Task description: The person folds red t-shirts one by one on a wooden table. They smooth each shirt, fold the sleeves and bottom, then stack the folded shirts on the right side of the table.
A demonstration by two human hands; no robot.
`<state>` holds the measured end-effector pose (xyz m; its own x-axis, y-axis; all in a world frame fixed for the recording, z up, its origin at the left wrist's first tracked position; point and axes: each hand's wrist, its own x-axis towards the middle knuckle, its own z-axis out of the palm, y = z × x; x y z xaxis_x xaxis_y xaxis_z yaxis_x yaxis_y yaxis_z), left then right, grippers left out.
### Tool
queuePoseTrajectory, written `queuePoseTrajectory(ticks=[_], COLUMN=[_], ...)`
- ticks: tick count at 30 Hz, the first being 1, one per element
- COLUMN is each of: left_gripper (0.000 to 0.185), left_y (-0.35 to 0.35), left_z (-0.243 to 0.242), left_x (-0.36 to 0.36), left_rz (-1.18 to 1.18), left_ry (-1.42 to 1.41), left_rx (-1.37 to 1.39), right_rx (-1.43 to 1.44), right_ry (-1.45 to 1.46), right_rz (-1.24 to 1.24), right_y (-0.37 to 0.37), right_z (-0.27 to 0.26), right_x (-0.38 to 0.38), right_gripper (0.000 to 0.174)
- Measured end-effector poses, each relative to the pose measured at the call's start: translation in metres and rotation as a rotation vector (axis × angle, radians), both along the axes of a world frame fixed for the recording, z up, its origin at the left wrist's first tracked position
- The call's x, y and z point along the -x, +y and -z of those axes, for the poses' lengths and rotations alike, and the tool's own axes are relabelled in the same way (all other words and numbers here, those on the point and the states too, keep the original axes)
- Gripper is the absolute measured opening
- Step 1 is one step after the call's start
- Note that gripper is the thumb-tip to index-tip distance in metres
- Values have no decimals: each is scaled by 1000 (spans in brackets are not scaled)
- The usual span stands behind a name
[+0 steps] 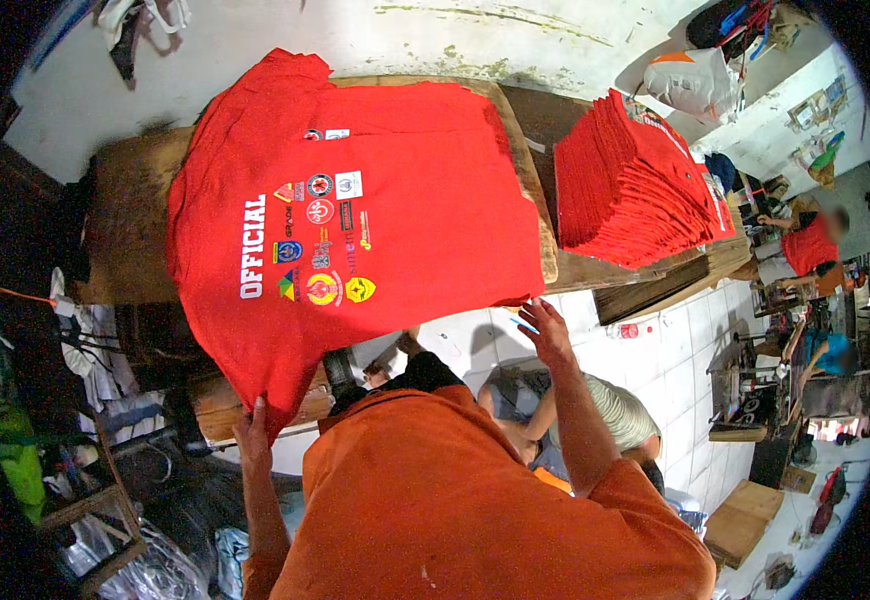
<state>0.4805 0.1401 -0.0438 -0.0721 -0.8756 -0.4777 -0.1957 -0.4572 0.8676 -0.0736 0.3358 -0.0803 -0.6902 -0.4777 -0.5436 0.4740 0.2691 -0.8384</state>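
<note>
A red T-shirt (420, 217) lies spread, printed side up, on more red shirts over a wooden table. White lettering and several coloured logos mark its printed side. My left hand (256, 435) grips its sleeve (273, 397), which is drawn over the table's near edge. At the hem's near right corner is my right hand (551, 334), its fingertips at the cloth. Whether they pinch it is unclear. A thin light-blue object (523, 325) shows beside those fingers, too small to name.
A tall stack of folded red shirts (622, 187) stands on the right of the table (134, 225). A person in a striped top (615, 412) is low beside my right arm. Other people (810, 244) are farther right. A cardboard box (742, 517) sits on the floor.
</note>
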Motion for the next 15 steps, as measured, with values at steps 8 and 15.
queuePoseTrajectory(ticks=[8, 15], left_gripper=[28, 33], left_y=[18, 6], left_z=[-26, -109], left_x=[0, 11], left_rz=[-17, -330], left_ry=[-3, 176], left_rx=[18, 293], right_rx=[72, -33], right_ry=[160, 977], right_rz=[-117, -640], right_y=[5, 19], right_z=[17, -51], right_x=[-10, 7], right_gripper=[39, 38])
